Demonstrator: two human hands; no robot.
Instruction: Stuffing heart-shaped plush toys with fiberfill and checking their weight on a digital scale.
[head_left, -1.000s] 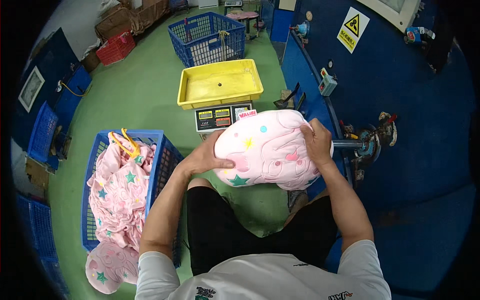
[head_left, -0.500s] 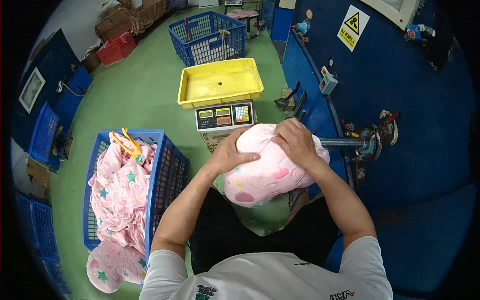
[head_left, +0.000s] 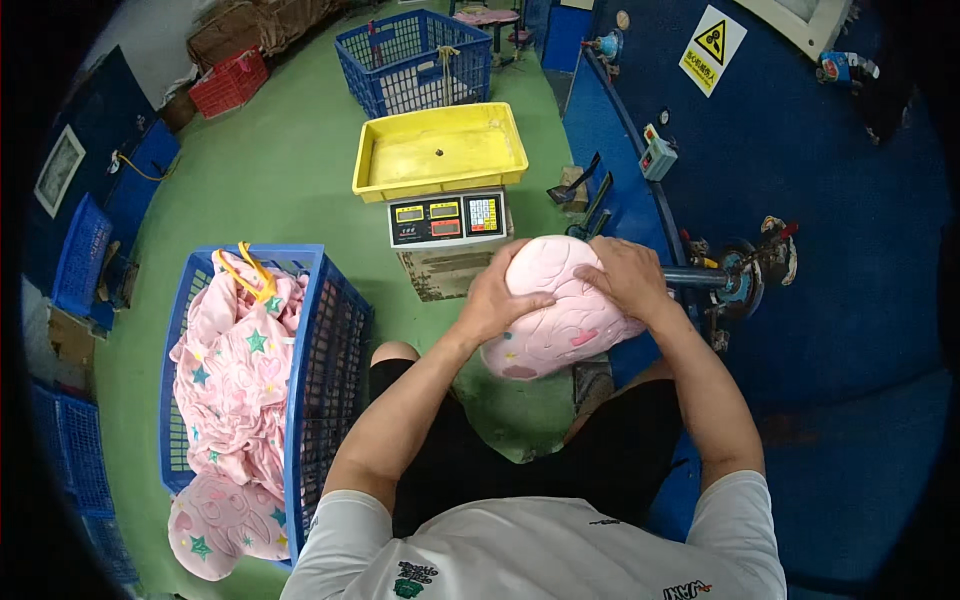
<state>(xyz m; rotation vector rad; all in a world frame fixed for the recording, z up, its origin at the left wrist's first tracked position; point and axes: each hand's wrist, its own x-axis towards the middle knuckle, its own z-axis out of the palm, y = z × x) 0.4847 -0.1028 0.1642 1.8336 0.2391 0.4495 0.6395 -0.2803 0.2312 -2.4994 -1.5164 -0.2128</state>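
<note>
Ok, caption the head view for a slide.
Both hands, left and right, press a pink plush against a metal pipe, beside a scale and a basket of pink covers.

1. A white short-sleeved T-shirt (head_left: 540, 550) with small dark and green printed marks on the chest.
2. Black shorts (head_left: 520, 470), ending above the knees.
3. Both forearms bare; nothing worn on the wrists.

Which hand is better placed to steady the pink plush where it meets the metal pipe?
Probably the right hand: it rests on the pink plush on the side nearest the metal pipe. The left hand grips the far side, away from it.
</note>
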